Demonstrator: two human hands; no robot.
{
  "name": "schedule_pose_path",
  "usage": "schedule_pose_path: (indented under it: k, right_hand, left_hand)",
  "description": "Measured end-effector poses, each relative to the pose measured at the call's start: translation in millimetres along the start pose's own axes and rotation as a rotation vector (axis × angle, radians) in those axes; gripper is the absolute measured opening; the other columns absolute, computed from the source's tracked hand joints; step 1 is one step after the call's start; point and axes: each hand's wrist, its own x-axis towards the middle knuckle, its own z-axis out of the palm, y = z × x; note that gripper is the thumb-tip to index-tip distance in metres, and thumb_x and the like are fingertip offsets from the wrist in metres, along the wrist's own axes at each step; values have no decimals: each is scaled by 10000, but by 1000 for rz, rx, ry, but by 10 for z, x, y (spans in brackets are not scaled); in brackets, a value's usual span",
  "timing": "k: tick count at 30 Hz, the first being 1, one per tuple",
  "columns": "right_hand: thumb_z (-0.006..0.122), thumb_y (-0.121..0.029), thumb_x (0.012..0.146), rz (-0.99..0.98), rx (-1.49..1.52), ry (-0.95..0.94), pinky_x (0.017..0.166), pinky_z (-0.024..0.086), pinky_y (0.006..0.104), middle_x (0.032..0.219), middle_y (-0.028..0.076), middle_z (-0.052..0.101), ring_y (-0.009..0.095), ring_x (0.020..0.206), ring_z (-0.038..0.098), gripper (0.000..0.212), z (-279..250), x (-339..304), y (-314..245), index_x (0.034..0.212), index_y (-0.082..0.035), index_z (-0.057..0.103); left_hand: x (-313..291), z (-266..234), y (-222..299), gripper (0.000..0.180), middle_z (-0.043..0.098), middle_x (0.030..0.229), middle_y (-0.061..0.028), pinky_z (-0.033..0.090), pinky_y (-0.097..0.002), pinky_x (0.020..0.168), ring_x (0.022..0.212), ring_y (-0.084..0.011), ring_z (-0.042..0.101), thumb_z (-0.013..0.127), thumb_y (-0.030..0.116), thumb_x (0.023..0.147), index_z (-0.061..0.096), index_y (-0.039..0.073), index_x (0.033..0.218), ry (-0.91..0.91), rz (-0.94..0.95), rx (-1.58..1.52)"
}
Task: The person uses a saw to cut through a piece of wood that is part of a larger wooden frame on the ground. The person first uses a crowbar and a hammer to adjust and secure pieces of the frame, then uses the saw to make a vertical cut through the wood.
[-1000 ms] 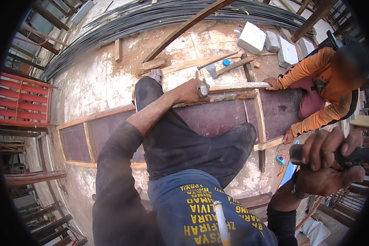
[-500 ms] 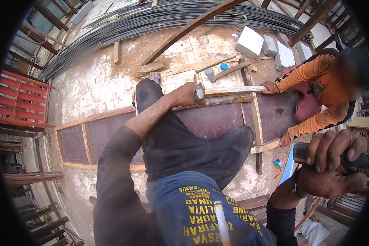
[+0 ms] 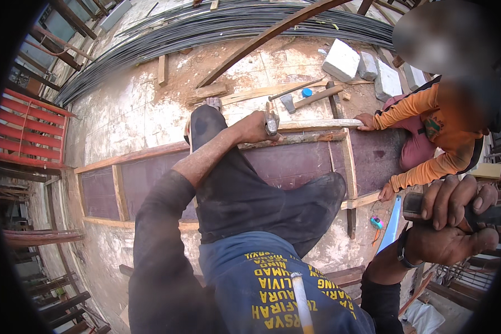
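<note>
My left hand [image 3: 251, 129] is closed around a grey metal tool with a forked end [image 3: 271, 122], at the far edge of a timber frame [image 3: 119, 192] with dark red-brown panels. A pale wood strip [image 3: 312, 124] runs right from beside it, and a rough stick [image 3: 303, 138] lies along the near side. My right hand [image 3: 451, 222] is raised at the right, its fingers wrapped round a thick dark handle [image 3: 412, 206] whose far end runs out of sight. A co-worker in an orange sleeve [image 3: 406, 115] has one hand [image 3: 365, 121] on the strip's end and another [image 3: 386, 192] at the frame's near edge.
Beyond the frame lie a wooden-handled tool with a metal head [image 3: 317, 97], a blue cap [image 3: 307, 92], pale blocks [image 3: 341, 59] and a bundle of dark rods [image 3: 206, 33]. A tape measure [image 3: 377, 222] and flat blue piece [image 3: 391, 225] lie nearby. A slanted timber [image 3: 261, 42] crosses above.
The view has shifted slightly. My left hand keeps its place on the metal tool, and my right hand stays raised with the handle. A blurred grey shape has come in at the upper right.
</note>
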Motion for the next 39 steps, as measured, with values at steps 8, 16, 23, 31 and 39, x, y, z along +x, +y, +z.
schedule_pose_path:
  k: [8, 16, 23, 31, 39]
  right_hand:
    - [538, -438, 1070, 846, -674, -403, 516, 358, 259, 680, -21, 506, 81, 587, 480, 443, -311, -708, 954, 1038, 0, 596]
    - [586, -348, 1050, 629, -1170, 342, 493, 337, 304, 592, 7, 450, 92, 538, 408, 374, -1712, -2209, 287, 942, 8, 556]
    - [653, -325, 986, 954, -1510, 740, 598, 450, 448, 665, 163, 575, 314, 601, 548, 381, -2702, -4810, 891, 858, 28, 584]
    - [691, -415, 923, 1378, -1419, 706, 739, 488, 513, 867, 245, 644, 429, 805, 652, 479, -2548, -5860, 1433, 1002, 47, 590]
    - [466, -398, 1098, 647, -996, 817, 1054, 456, 426, 1314, 186, 536, 282, 1195, 561, 545, -2709, -2997, 1971, 1415, 46, 449]
  left_hand:
    - [39, 63, -338, 256, 594, 749, -75, 484, -372, 684, 744, -163, 582, 804, 238, 844, 684, 33, 940, 171, 263, 210]
    - [-262, 146, 324, 466, 514, 624, 33, 389, -290, 575, 609, -83, 470, 896, 311, 788, 503, 89, 670, 154, -149, 42]
    - [-190, 573, 389, 476, 434, 659, 49, 305, -285, 610, 654, -76, 380, 627, 461, 985, 481, 106, 704, 577, 4, -377]
    - [-343, 344, 238, 332, 478, 774, 25, 318, -281, 670, 708, -97, 379, 545, 352, 974, 576, 57, 822, 443, -248, -399]
    - [-266, 15, 599, 581, 549, 1293, -75, 347, -311, 1041, 1033, -179, 528, 579, 351, 937, 454, 110, 1451, 29, -489, -375]
